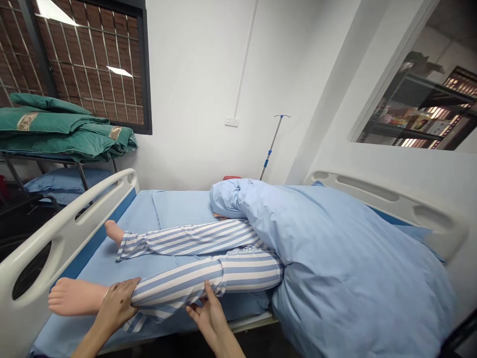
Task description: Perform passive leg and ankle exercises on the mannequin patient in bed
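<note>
My left hand (121, 301) is clamped over the ankle of the near leg (175, 286), laid across the bare skin and the striped pajama cuff; the ends of my fingers are partly out of sight. My right hand (210, 318) is open, its digits spread apart, with one tip touching the trouser cloth on the near side of that leg, close to the knee. Whether it bears any weight I cannot tell.

The near leg lies along the near side of the bed, its bare near foot (76, 297) to the left of my left hand, toes close to the white footboard (61, 241). Beyond it the far leg (186, 239), in the same blue-and-white stripes, stretches out on the pale blue sheet (179, 204), and its foot (114, 231) also points left. A puffy light blue quilt (335, 248) is heaped to the right over the upper body and hangs down the near side; a bit of a hand (220, 216) shows under its left edge.

At the right end stands the headboard (406, 201). On the far side, an IV pole (268, 154) rises by the wall. At far left, folded green bedding (67, 141) is piled on a rack below a barred window (93, 64).
</note>
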`<action>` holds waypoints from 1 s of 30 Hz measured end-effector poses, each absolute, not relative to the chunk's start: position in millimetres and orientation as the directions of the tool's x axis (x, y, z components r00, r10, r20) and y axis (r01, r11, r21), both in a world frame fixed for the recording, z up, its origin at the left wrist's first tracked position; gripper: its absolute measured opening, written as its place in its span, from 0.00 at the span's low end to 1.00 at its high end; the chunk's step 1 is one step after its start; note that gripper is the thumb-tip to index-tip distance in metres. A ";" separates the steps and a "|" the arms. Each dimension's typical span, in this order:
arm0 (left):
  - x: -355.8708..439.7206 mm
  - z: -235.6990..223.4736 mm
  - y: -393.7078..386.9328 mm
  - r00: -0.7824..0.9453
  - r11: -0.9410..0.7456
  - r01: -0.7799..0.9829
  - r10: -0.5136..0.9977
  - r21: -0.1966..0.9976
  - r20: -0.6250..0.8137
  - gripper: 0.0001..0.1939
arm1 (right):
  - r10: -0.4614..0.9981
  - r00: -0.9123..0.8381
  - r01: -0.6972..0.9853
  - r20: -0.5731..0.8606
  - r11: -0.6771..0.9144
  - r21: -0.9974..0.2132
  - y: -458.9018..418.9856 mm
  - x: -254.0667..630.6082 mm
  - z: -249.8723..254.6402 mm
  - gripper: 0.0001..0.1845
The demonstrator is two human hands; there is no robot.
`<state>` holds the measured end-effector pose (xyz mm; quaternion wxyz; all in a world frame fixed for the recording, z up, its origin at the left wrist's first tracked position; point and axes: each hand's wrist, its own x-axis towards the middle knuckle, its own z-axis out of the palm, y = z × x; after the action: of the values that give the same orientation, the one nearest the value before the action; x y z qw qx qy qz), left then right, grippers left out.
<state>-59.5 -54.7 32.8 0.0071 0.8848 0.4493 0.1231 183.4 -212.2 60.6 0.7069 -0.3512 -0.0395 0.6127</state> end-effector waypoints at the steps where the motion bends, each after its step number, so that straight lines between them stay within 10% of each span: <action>1: -62.9 34.0 -53.7 0.567 -0.596 0.795 0.796 0.114 0.211 0.29 | 0.891 0.250 -0.841 -0.379 0.005 -0.542 -210.7 180.6 58.0 0.25; 30: -104.2 71.3 -24.4 0.703 -0.702 0.711 0.708 -0.048 0.069 0.28 | 0.831 0.266 -0.927 -0.488 0.082 -0.367 -182.7 144.4 20.4 0.22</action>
<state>-104.2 -24.4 71.3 -0.0356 0.9221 0.3847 0.0227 144.4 -182.7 20.4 0.7314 -0.3133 0.0761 0.6009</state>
